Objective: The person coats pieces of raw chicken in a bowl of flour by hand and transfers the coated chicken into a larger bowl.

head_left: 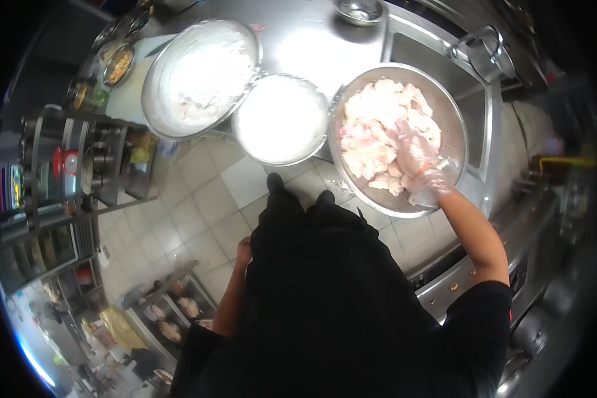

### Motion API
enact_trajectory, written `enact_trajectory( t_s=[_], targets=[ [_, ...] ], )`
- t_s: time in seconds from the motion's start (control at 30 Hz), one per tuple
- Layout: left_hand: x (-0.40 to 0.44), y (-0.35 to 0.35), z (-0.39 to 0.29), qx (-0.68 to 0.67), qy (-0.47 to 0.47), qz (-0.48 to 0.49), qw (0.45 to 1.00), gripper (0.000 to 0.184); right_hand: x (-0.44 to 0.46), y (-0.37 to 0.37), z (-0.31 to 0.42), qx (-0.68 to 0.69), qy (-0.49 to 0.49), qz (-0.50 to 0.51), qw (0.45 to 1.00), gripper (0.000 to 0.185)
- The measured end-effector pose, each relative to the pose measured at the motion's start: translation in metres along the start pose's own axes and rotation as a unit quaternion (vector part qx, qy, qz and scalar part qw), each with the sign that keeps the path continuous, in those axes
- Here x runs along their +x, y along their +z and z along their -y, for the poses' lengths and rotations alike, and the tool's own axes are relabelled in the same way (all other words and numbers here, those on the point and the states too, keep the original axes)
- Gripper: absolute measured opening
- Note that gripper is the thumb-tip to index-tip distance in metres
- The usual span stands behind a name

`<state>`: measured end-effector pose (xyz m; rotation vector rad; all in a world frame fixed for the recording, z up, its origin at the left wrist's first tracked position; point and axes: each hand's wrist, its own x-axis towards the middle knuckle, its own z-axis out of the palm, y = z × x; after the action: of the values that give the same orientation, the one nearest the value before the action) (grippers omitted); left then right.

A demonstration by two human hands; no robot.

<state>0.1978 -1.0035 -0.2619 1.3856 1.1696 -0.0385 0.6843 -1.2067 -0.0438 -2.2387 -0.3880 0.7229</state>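
My right hand (418, 159), in a clear plastic glove, reaches into a large metal bowl (454, 126) on the right. Pale raw meat pieces (368, 142) fill the bowl, and my gloved fingers press in among them, partly hidden. Bare and lowered, my left hand (244, 251) hangs beside my dark clothing, its fingers mostly hidden. Left of the meat bowl stands a bowl of white powder or batter (280, 119). Farther left, a larger bowl (154, 99) holds white coating with some coated pieces.
A sink (487, 132) lies under and behind the meat bowl, with a metal pot (492, 60) at its far corner. A small metal bowl (359, 10) stands at the back. Shelves (79, 159) are at the left; food trays (172, 308) stand lower left.
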Motion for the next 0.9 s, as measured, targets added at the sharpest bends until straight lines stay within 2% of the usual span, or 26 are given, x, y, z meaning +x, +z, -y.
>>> enact_trajectory(
  t_s=[0.03,0.1,0.17,0.2,0.23,0.27,0.3,0.37,0.43,0.47,0.53,0.6,0.63,0.67,0.8,0.83,0.87,0.9],
  targets=[
    [-0.001,0.0,-0.01,0.003,0.005,-0.002,1.0,0.021,0.001,0.002,-0.003,0.118,0.033,-0.007,0.993,0.03],
    [0.012,-0.005,-0.002,-0.009,0.029,-0.001,1.0,0.021,0.004,0.0,-0.007,0.226,0.061,-0.003,0.972,0.03],
    [0.024,-0.012,-0.001,-0.017,0.054,0.009,0.998,0.022,0.007,-0.011,-0.013,0.134,-0.081,0.014,0.988,0.022],
    [0.028,-0.015,-0.006,-0.009,0.041,0.013,0.999,0.023,0.005,-0.017,-0.009,0.129,-0.083,0.016,0.988,0.022],
    [0.036,-0.019,-0.006,-0.001,0.029,0.02,0.999,0.023,0.002,-0.025,0.0,0.012,-0.184,-0.002,0.983,0.018],
    [0.043,-0.025,-0.006,-0.004,0.03,0.024,0.999,0.023,0.001,-0.031,0.009,-0.105,-0.278,-0.02,0.955,0.014],
    [0.054,-0.033,0.001,0.016,0.041,0.028,0.999,0.024,0.002,-0.036,0.016,-0.111,-0.274,-0.023,0.955,0.014],
    [0.078,-0.049,0.013,0.034,0.054,0.05,0.997,0.025,-0.002,-0.043,0.036,-0.001,-0.186,-0.047,0.982,0.014],
    [0.103,-0.078,0.022,0.162,0.172,0.039,0.971,0.024,-0.008,-0.044,0.066,0.1,-0.099,-0.076,0.987,0.018],
    [0.115,-0.096,0.024,0.159,0.176,0.053,0.97,0.024,-0.009,-0.039,0.085,0.121,-0.072,-0.083,0.987,0.02],
    [0.138,-0.127,0.02,0.279,0.219,0.061,0.933,0.022,-0.011,-0.021,0.121,0.13,-0.033,-0.083,0.987,0.025],
    [0.162,-0.155,0.002,0.252,0.043,0.07,0.964,0.019,-0.004,0.011,0.152,0.123,0.001,-0.067,0.99,0.029],
    [0.175,-0.171,0.007,0.064,-0.01,0.05,0.997,0.019,0.002,0.033,0.164,0.114,0.017,-0.056,0.992,0.032],
    [0.192,-0.188,0.011,0.043,-0.06,0.044,0.996,0.02,0.008,0.054,0.174,0.106,0.033,-0.045,0.993,0.034],
    [0.225,-0.255,-0.006,-0.072,-0.15,0.059,0.984,0.023,0.029,0.137,0.207,0.078,0.08,0.029,0.993,0.043],
    [0.229,-0.267,-0.01,-0.062,-0.158,0.051,0.984,0.022,0.03,0.146,0.218,0.067,0.039,0.122,0.989,0.05],
    [0.228,-0.279,-0.014,-0.065,-0.16,0.052,0.984,0.022,0.037,0.152,0.219,0.064,0.041,0.124,0.989,0.05],
    [0.229,-0.291,-0.015,-0.06,-0.163,0.055,0.983,0.022,0.044,0.157,0.223,-0.056,-0.028,0.167,0.984,0.048]
  ],
)
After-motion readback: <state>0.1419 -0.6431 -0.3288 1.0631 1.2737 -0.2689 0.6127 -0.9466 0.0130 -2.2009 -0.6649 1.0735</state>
